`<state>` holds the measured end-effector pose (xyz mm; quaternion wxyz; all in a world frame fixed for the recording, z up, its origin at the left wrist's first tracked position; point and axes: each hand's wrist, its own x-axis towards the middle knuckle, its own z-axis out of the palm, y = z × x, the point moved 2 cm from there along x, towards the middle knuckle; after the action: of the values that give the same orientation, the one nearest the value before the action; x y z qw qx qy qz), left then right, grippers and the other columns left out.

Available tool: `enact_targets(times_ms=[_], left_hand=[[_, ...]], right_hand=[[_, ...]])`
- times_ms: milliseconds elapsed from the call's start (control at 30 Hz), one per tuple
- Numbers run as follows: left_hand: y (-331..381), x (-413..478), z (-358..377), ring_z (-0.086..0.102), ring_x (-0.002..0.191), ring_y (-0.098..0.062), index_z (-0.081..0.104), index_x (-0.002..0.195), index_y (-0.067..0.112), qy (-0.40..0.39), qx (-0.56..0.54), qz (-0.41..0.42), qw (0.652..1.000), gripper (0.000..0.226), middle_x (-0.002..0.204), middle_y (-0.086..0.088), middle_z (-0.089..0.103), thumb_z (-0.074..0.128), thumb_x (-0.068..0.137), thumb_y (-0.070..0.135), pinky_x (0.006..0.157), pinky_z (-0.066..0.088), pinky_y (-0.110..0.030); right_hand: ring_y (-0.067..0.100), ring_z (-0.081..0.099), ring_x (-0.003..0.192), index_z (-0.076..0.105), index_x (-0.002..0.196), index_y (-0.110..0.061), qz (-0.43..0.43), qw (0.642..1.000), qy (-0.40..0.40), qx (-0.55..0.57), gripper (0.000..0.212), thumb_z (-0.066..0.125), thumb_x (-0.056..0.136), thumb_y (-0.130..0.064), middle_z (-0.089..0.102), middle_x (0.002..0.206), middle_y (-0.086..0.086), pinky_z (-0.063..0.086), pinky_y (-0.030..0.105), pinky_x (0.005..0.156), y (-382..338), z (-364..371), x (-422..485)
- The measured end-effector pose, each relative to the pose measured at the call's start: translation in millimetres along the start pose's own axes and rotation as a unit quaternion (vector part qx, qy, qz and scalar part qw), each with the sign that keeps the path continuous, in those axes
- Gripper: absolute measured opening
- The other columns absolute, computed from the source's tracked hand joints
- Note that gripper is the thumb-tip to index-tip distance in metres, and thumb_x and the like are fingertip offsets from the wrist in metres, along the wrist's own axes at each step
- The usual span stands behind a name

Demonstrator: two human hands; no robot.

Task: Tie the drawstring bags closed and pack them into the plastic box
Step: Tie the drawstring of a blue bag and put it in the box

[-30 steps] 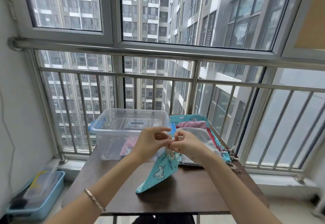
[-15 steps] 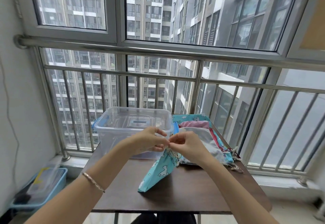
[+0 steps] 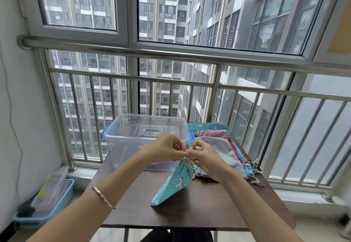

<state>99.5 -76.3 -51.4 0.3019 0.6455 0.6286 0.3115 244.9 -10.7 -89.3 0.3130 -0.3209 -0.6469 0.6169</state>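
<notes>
A soft turquoise cotton drawstring bag (image 3: 176, 183) printed with white animals hangs from its puckered mouth, its lower end resting on the dark wood-grain bench (image 3: 209, 209) near the middle, right below the grip of both hands. The left hand (image 3: 165, 150) and right hand (image 3: 206, 158) meet fingertip to fingertip, each pinching the thin whitish cord (image 3: 187, 163) at the mouth. One clear, round-cornered plastic box (image 3: 133, 141) with blue latches stands at the far left corner, and at least three more limp bags (image 3: 218, 143) lie piled at the far right corner.
</notes>
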Motion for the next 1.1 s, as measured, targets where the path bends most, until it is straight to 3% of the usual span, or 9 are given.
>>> enact_targets(times_ms=[100,200,333,567,667,733,867,1000,1100], left_hand=[[4.7,-1.3,2.9,0.067,0.074,-0.01,0.066,0.082,0.008,0.053,0.099,0.04,0.993,0.014,0.08,-0.001,0.071,0.068,0.087,0.021,0.062,0.057,-0.022],[5.3,-1.5,3.3,0.067,0.074,-0.01,0.067,0.085,0.007,0.063,0.114,0.046,0.99,0.019,0.08,-0.002,0.071,0.069,0.085,0.025,0.062,0.057,-0.021],[2.1,0.9,2.2,0.069,0.075,-0.015,0.066,0.084,0.006,0.05,0.048,0.026,0.997,0.013,0.08,-0.006,0.072,0.067,0.087,0.018,0.066,0.058,-0.024],[-3.1,1.4,7.4,0.065,0.068,-0.011,0.065,0.08,0.009,0.025,-0.031,0.006,0.999,0.009,0.08,-0.011,0.072,0.065,0.088,0.013,0.063,0.052,-0.018],[-2.6,0.5,7.5,0.067,0.069,-0.011,0.066,0.082,0.008,0.03,0.023,0.018,0.999,0.011,0.082,-0.009,0.073,0.069,0.086,0.018,0.06,0.053,-0.018],[-1.2,0.3,6.5,0.068,0.075,-0.012,0.066,0.083,0.009,0.045,0.085,0.032,0.995,0.012,0.084,-0.007,0.073,0.069,0.085,0.02,0.064,0.056,-0.022],[-0.9,1.7,5.9,0.068,0.081,-0.014,0.067,0.087,0.009,0.066,0.148,0.046,0.986,0.017,0.088,-0.003,0.072,0.069,0.086,0.025,0.07,0.059,-0.027],[-7.2,3.3,4.1,0.065,0.068,-0.011,0.065,0.077,0.007,0.03,0.042,-0.005,0.999,0.021,0.082,-0.009,0.073,0.063,0.091,0.023,0.059,0.051,-0.017],[-11.5,1.6,5.2,0.061,0.063,-0.008,0.067,0.085,0.002,0.002,-0.063,-0.083,0.995,0.023,0.084,-0.012,0.072,0.057,0.095,0.021,0.061,0.049,-0.015]], right_hand=[[0.01,0.054,0.06,0.047,0.084,-0.013,-0.003,0.999,0.013,-0.034,0.027,0.067,0.078,0.004,0.058,0.076,0.007,0.041,0.022,0.058,0.1,2.3,0.6],[0.006,0.059,0.064,0.052,0.09,-0.01,-0.043,0.995,0.017,-0.091,0.024,0.071,0.078,-0.001,0.064,0.078,0.003,0.048,0.019,0.058,-4.0,2.2,-2.1],[0.016,0.067,0.077,0.056,0.093,-0.006,-0.097,0.982,0.024,-0.163,0.029,0.078,0.074,-0.006,0.07,0.084,0.013,0.058,0.035,0.077,-12.9,-1.0,-5.8],[0.018,0.064,0.065,0.049,0.087,-0.012,-0.141,0.955,0.045,-0.259,0.027,0.07,0.071,-0.003,0.069,0.075,0.017,0.058,0.041,0.068,-14.3,3.3,-6.7],[0.023,0.067,0.069,0.043,0.083,-0.015,-0.096,0.974,0.051,-0.2,0.034,0.073,0.073,-0.004,0.069,0.08,0.021,0.058,0.031,0.066,-11.4,4.5,-7.2],[0.015,0.06,0.062,0.04,0.08,-0.016,-0.047,0.987,0.053,-0.146,0.03,0.066,0.078,-0.001,0.063,0.074,0.016,0.05,0.02,0.057,-9.1,5.9,-5.7],[0.009,0.05,0.055,0.046,0.078,-0.013,0.062,0.997,0.024,0.024,0.022,0.058,0.082,0.005,0.052,0.072,0.005,0.049,0.024,0.062,-1.8,6.8,-2.4],[0.013,0.055,0.059,0.053,0.076,-0.009,0.064,0.99,-0.004,0.124,0.019,0.063,0.083,0.006,0.054,0.067,0.006,0.05,0.025,0.065,-0.4,3.9,-7.9],[0.007,0.061,0.063,0.062,0.081,-0.008,-0.012,1.0,0.027,-0.011,0.012,0.069,0.082,0.001,0.065,0.074,0.002,0.049,0.019,0.059,-4.2,1.9,-15.1]])
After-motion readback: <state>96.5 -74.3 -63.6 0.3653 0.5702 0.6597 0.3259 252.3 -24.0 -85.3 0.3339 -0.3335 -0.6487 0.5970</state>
